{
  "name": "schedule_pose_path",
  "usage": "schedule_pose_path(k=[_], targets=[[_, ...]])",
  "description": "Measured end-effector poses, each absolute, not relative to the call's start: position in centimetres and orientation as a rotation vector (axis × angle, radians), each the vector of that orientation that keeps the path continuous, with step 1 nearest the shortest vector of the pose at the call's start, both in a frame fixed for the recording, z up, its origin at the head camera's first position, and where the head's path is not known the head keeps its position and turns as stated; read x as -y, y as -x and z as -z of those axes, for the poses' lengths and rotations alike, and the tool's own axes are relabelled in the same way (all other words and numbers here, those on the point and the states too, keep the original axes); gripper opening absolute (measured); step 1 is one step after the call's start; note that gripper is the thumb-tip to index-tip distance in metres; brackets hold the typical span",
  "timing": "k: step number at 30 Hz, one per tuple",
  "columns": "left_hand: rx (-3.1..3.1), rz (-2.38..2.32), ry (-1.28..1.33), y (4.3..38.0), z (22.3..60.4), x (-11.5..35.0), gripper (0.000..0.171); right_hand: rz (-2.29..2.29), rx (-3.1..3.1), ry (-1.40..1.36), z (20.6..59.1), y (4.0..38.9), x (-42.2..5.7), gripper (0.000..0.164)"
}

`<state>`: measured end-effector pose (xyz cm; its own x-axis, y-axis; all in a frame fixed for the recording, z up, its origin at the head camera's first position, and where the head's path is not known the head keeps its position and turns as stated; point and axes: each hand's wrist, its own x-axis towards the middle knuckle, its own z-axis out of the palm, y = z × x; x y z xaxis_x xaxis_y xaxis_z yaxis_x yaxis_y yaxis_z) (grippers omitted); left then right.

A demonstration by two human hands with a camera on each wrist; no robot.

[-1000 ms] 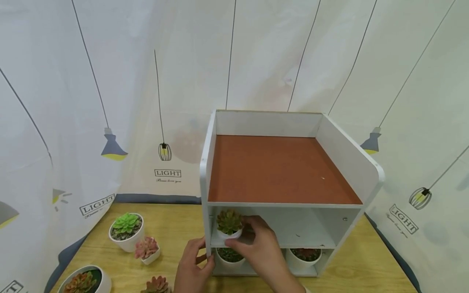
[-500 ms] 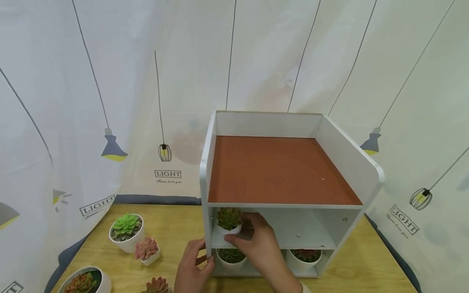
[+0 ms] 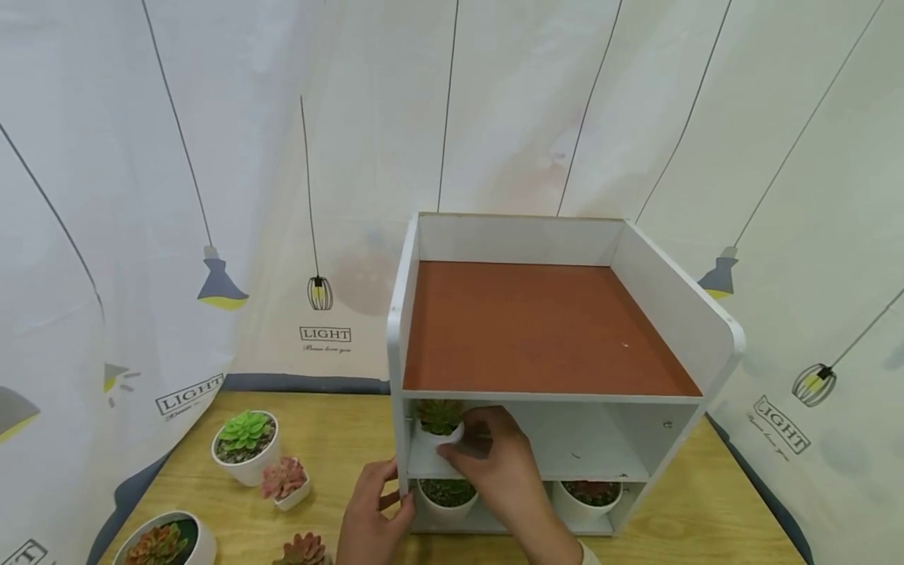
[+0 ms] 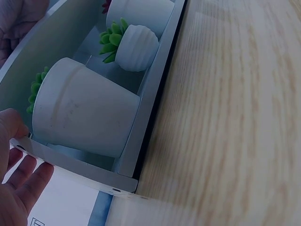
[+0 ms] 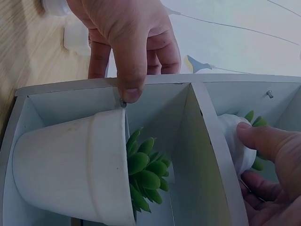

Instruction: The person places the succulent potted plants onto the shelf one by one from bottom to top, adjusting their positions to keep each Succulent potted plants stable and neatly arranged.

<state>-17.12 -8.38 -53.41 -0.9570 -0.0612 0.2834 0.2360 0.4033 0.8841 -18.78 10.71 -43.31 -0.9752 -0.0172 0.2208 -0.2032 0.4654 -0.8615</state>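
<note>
A small white pot with a green rosette succulent (image 3: 439, 417) stands in the left corner of the middle compartment of a white shelf unit (image 3: 523, 397). My right hand (image 3: 504, 471) pinches that pot from its right side, thumb at the front, as the right wrist view also shows. My left hand (image 3: 374, 514) grips the unit's left side panel near its front edge. In the left wrist view, the left thumb lies inside the panel and the fingers outside. Just inside that panel, a large white potted succulent (image 5: 70, 165) sits in the bottom compartment.
Also in the bottom compartment are a small ribbed pot (image 4: 137, 48) and a large pot (image 3: 588, 498) at right. Left on the wooden table are a green succulent (image 3: 243, 447), a pink one (image 3: 285, 482), an orange one (image 3: 165, 541) and a reddish one (image 3: 302, 549).
My right hand has pushed the small succulent pot slightly deeper into the middle compartment, so its leaves now reach under the top board. The left hand keeps its hold on the panel.
</note>
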Motion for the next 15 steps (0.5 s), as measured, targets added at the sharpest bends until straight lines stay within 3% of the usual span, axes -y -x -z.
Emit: schedule_pose_path(k=[15], targets=[[2.412,1.578,0.126,17.18,53.22,8.35,0.053,-1.548,2.519,-0.151,43.03,18.27,-11.13,0.041]])
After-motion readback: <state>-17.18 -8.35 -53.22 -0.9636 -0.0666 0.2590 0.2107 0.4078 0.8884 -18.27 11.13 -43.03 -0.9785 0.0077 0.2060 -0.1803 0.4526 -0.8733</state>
